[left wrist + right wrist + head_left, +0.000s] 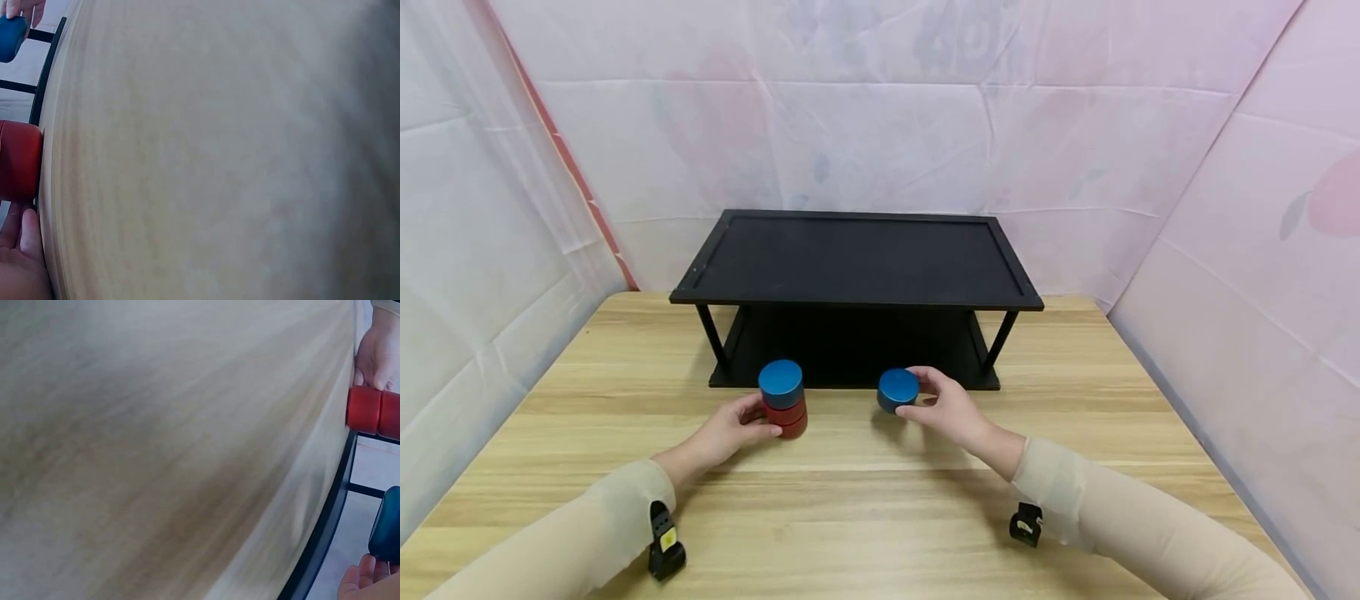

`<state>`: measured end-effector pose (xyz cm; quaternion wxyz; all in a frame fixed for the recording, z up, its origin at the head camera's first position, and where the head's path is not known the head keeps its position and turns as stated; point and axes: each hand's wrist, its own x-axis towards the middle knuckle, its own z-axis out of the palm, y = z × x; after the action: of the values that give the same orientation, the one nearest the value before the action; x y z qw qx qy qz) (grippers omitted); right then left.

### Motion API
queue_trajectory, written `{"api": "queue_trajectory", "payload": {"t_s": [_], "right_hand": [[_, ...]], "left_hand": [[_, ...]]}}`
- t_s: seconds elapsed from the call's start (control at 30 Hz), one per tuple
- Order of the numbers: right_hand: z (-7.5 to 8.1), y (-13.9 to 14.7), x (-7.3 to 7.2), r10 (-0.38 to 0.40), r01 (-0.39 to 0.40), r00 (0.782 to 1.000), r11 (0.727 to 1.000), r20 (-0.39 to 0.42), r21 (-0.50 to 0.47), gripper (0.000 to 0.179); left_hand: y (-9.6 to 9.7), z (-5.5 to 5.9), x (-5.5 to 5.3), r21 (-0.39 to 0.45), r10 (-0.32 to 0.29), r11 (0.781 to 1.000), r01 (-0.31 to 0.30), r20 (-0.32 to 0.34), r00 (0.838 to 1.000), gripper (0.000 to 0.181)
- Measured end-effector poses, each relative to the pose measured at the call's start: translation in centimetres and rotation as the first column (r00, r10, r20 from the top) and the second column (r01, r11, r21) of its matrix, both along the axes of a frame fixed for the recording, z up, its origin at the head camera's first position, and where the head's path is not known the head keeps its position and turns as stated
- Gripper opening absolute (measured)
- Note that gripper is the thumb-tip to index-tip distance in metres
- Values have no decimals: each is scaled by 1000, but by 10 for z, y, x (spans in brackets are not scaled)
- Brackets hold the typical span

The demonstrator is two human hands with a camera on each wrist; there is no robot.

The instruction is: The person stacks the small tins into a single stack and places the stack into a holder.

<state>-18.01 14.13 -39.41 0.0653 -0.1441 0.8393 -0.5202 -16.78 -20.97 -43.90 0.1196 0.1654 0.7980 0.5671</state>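
The wooden tabletop (880,517) carries everything, and a black shelf (865,258) stands toward its back edge. In front of it are two hands, each busy. The left hand (722,437) has thumb and fingers around the side of a stack (788,417), the opening narrowed to its width. The right hand (943,408) pinches a loose blue disc (898,390) between thumb and fingers, spread only as far as the disc.

The stack is upright on the tabletop, just in front of the shelf's front edge and nearer its left corner: two red pieces, with a blue one on top. The loose disc is raised off the tabletop, before that same front edge, slightly right of its middle and apart from the stack.

I judge the step in hand to be placing the loose disc while the stack is steadied. The next move likely calls for a level disc, a firm pinch and a gentle release.
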Motion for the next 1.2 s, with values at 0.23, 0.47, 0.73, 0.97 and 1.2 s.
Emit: {"api": "queue_trajectory", "payload": {"t_s": [0.23,0.47,0.73,0.97,1.2], "right_hand": [[12,1,1,1,-1,1000,1000,-31,-14,54],[18,2,1,0,-2,1000,998,-26,-61,57],[24,5,2,-10,9,999,999,-37,-31,59],[30,4,1,-9,8,999,1000,-49,-20,58],[40,4,-1,-29,28,998,999,-59,-22,57]], "left_hand": [[1,-2,0,1,8,1000,-8,3,1000,60],[3,0,2,-8,6,1000,-6,4,1000,62],[5,1,5,21,4,1000,-4,18,1000,62],[5,0,1,3,10,1000,-10,16,1000,63],[8,-1,-2,6,8,1000,-8,16,1000,65]]}}
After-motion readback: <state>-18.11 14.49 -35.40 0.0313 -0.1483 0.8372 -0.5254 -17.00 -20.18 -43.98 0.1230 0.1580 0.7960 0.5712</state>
